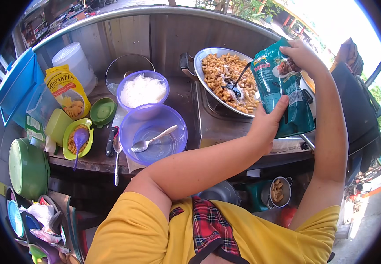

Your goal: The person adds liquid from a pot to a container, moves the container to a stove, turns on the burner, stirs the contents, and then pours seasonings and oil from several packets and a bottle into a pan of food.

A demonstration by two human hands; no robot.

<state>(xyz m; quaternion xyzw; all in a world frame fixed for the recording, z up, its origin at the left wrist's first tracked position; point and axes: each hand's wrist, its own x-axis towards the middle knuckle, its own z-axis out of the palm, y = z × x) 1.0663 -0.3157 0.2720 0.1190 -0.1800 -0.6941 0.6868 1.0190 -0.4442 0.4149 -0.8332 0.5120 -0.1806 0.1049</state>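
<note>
My left hand [267, 122] grips the lower left side of a teal Bango pouch [281, 90], thumb across its front. At its upper right corner, my right hand [304, 57] holds the same pouch, tilted to the left. From the pouch's upper left side a dark stream of sauce [245, 73] runs down into a wide metal wok [197, 67]. Small browned cubes of food [221, 69] fill the wok. A dark pool of sauce [232, 89] lies on them beside some white matter. The pouch and my left hand cover the wok's right side.
Left of the wok stand a purple bowl of white noodles [142, 90] and a purple bowl [172, 145] with a spoon [154, 138]. Farther left are a knife [111, 142], a yellow-green dish [65, 150] and a yellow Minyakita pouch [68, 92]. A metal wall [170, 39] bounds the back.
</note>
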